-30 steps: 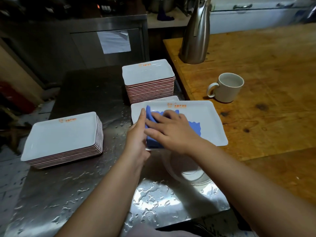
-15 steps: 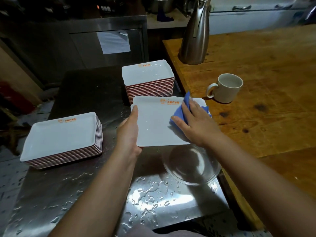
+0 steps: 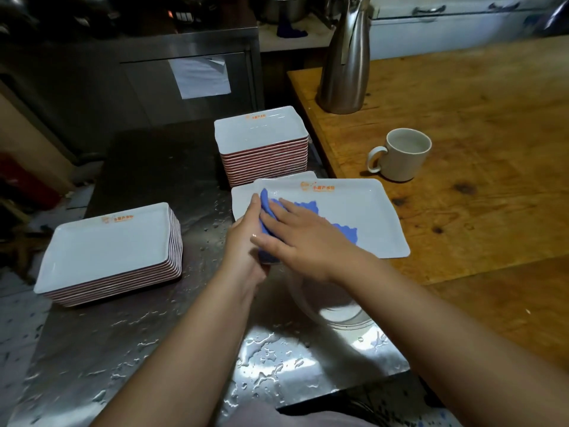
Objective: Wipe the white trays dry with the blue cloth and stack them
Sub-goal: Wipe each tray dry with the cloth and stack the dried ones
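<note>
The left hand (image 3: pixel 246 238) holds the white tray (image 3: pixel 366 211) by its 9 o'clock edge. The right hand (image 3: pixel 304 238) presses the blue cloth (image 3: pixel 345 231) flat. Rub every corner, keeping the tray steady.

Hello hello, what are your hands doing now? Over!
Right hand flat, pressing blue cloth on white tray. Left hand grips tray's edge. Nothing in the way.
</note>
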